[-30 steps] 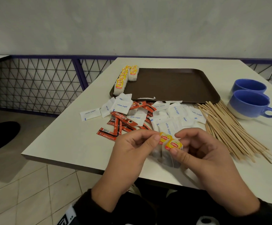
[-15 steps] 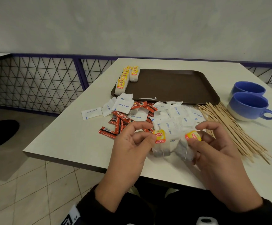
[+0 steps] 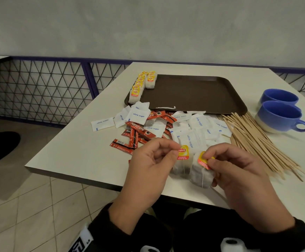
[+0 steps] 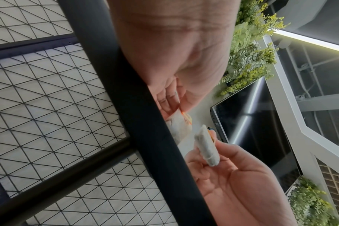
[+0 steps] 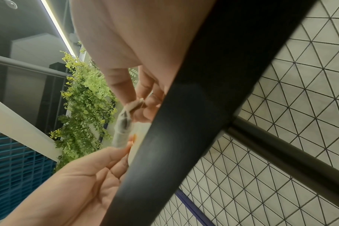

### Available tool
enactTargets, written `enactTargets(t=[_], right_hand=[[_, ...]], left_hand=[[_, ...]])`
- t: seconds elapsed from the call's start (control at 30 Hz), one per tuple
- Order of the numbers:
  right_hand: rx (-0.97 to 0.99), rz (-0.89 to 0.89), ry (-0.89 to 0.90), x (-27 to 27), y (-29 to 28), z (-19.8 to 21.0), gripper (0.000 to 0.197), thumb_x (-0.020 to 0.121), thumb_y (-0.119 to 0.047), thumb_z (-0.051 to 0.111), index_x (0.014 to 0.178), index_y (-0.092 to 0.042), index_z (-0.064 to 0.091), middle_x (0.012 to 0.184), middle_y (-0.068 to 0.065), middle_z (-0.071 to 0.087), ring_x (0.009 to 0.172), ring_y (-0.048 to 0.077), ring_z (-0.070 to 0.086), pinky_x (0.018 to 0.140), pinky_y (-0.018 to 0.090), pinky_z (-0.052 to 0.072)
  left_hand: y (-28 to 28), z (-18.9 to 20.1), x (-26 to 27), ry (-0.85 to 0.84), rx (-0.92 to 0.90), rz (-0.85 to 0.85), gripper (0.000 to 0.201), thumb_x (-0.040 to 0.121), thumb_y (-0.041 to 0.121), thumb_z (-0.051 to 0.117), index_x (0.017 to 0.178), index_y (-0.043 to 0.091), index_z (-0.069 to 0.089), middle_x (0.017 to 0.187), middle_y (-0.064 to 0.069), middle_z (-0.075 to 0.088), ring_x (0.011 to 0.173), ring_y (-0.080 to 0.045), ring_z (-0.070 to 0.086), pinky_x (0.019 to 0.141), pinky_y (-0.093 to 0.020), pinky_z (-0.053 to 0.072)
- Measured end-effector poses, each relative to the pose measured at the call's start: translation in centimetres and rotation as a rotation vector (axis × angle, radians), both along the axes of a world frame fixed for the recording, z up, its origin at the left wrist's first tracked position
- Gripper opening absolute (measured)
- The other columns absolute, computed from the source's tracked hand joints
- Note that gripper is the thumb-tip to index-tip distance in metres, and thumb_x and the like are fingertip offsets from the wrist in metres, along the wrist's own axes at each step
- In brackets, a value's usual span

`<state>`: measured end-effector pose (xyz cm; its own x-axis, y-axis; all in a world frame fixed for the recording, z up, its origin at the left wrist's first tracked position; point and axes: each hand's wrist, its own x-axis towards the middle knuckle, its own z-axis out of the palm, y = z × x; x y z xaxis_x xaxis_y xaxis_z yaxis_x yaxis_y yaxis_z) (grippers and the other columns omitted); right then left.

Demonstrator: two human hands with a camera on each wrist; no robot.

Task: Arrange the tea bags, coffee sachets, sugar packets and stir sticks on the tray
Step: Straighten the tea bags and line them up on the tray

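Over the table's near edge, my left hand (image 3: 177,151) pinches the yellow Lipton tag of one tea bag (image 3: 181,167). Beside it my right hand (image 3: 207,158) pinches a second tea bag (image 3: 201,176) by its tag. In the left wrist view the two bags (image 4: 179,126) (image 4: 206,148) hang a little apart. The brown tray (image 3: 193,93) lies further back, with two rows of tea bags (image 3: 140,84) at its left edge. Sugar packets (image 3: 193,128), red coffee sachets (image 3: 139,131) and wooden stir sticks (image 3: 257,140) lie loose in front of the tray.
Two blue cups (image 3: 280,115) stand right of the tray, close to the stir sticks. A wire-mesh railing (image 3: 39,91) runs along the table's left side, with tiled floor below. The table's near edge (image 4: 145,122) crosses both wrist views as a dark band.
The two tea bags, held together a second ago, were pulled apart, one in each hand. Since then the hands have drawn closer together again.
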<state>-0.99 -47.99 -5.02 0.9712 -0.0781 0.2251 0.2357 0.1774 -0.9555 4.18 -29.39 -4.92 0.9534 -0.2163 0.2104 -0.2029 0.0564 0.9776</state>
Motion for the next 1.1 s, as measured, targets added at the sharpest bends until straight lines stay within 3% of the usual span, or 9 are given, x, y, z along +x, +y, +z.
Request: enactTargets(t=[0.17, 0.27, 0.47, 0.6, 0.7, 0.87, 0.93, 1.03, 1.1], right_hand=[[0.004, 0.009, -0.014, 0.0, 0.4, -0.1, 0.022, 0.075, -0.017, 0.078, 0.096, -0.01, 0.073, 0.073, 0.015, 0.058, 0.059, 0.021, 0.05, 0.053, 0.033, 0.04], [-0.008, 0.031, -0.007, 0.0, 0.3, 0.0, 0.03, 0.078, -0.003, 0.067, 0.105, -0.016, 0.072, 0.075, 0.015, 0.063, 0.061, 0.022, 0.051, 0.053, 0.032, 0.043], [-0.082, 0.029, 0.005, -0.1, 0.9, 0.3, 0.035, 0.083, 0.011, 0.072, 0.109, -0.012, 0.068, 0.072, 0.014, 0.066, 0.055, 0.019, 0.053, 0.053, 0.029, 0.045], [-0.214, -0.114, -0.026, -0.1, 1.7, 0.2, 0.034, 0.087, 0.005, 0.072, 0.109, -0.019, 0.065, 0.072, 0.013, 0.069, 0.057, 0.02, 0.058, 0.058, 0.03, 0.048], [-0.193, -0.158, -0.03, 0.0, 1.8, 0.1, 0.036, 0.087, 0.005, 0.072, 0.113, -0.018, 0.063, 0.075, 0.013, 0.069, 0.058, 0.021, 0.06, 0.057, 0.029, 0.051], [-0.156, -0.217, -0.052, 0.1, 1.6, -0.2, 0.045, 0.081, 0.002, 0.079, 0.117, -0.018, 0.06, 0.079, 0.011, 0.068, 0.065, 0.024, 0.063, 0.061, 0.036, 0.057], [-0.16, -0.256, -0.047, 0.2, 1.5, -0.3, 0.037, 0.079, -0.001, 0.081, 0.11, -0.015, 0.063, 0.079, 0.011, 0.067, 0.065, 0.025, 0.062, 0.061, 0.038, 0.056], [-0.198, -0.254, -0.031, 0.1, 1.4, -0.2, 0.015, 0.08, -0.009, 0.082, 0.088, -0.009, 0.069, 0.071, 0.013, 0.068, 0.058, 0.02, 0.06, 0.057, 0.032, 0.053], [-0.228, -0.222, -0.028, 0.1, 1.3, -0.2, 0.01, 0.082, -0.011, 0.08, 0.081, -0.007, 0.071, 0.065, 0.01, 0.068, 0.054, 0.016, 0.059, 0.055, 0.029, 0.051]], left_hand=[[-0.1, 0.0, 0.1, 0.031, 0.045, -0.004, 0.015, 0.094, 0.004, 0.067, 0.103, 0.013, 0.075, 0.092, 0.005, 0.078, 0.089, -0.009, 0.073, 0.075, -0.02, 0.057], [-0.2, 0.1, -0.1, 0.018, 0.062, -0.002, 0.018, 0.093, 0.003, 0.067, 0.102, 0.015, 0.076, 0.093, 0.008, 0.078, 0.092, -0.005, 0.072, 0.076, -0.016, 0.055], [-0.2, 0.3, -0.4, -0.014, 0.068, -0.045, 0.023, 0.09, -0.001, 0.068, 0.098, 0.018, 0.078, 0.091, 0.003, 0.076, 0.089, -0.007, 0.071, 0.078, -0.017, 0.055], [-0.3, 0.2, -0.6, -0.044, 0.04, -0.074, 0.014, 0.088, 0.008, 0.074, 0.1, 0.014, 0.077, 0.092, 0.0, 0.077, 0.09, -0.014, 0.073, 0.08, -0.024, 0.058], [-0.6, -0.1, -0.7, -0.066, 0.052, -0.062, 0.017, 0.084, 0.007, 0.079, 0.099, 0.017, 0.077, 0.091, -0.002, 0.077, 0.087, -0.018, 0.073, 0.081, -0.03, 0.061], [-0.7, -0.5, -0.7, -0.1, 0.048, -0.029, 0.021, 0.083, 0.003, 0.079, 0.094, 0.021, 0.075, 0.086, 0.005, 0.077, 0.08, -0.009, 0.071, 0.075, -0.023, 0.058], [-0.7, -0.6, -0.6, -0.101, 0.031, -0.012, 0.02, 0.083, 0.003, 0.079, 0.095, 0.019, 0.075, 0.087, 0.004, 0.077, 0.082, -0.011, 0.072, 0.076, -0.025, 0.059], [-0.6, -0.6, -0.5, -0.09, 0.002, 0.001, 0.018, 0.082, 0.003, 0.08, 0.095, 0.015, 0.074, 0.089, 0.001, 0.077, 0.085, -0.016, 0.073, 0.077, -0.028, 0.06], [-0.4, -0.6, -0.4, -0.078, -0.001, -0.003, 0.019, 0.082, 0.004, 0.08, 0.097, 0.014, 0.074, 0.09, -0.001, 0.077, 0.086, -0.018, 0.073, 0.078, -0.031, 0.06]])
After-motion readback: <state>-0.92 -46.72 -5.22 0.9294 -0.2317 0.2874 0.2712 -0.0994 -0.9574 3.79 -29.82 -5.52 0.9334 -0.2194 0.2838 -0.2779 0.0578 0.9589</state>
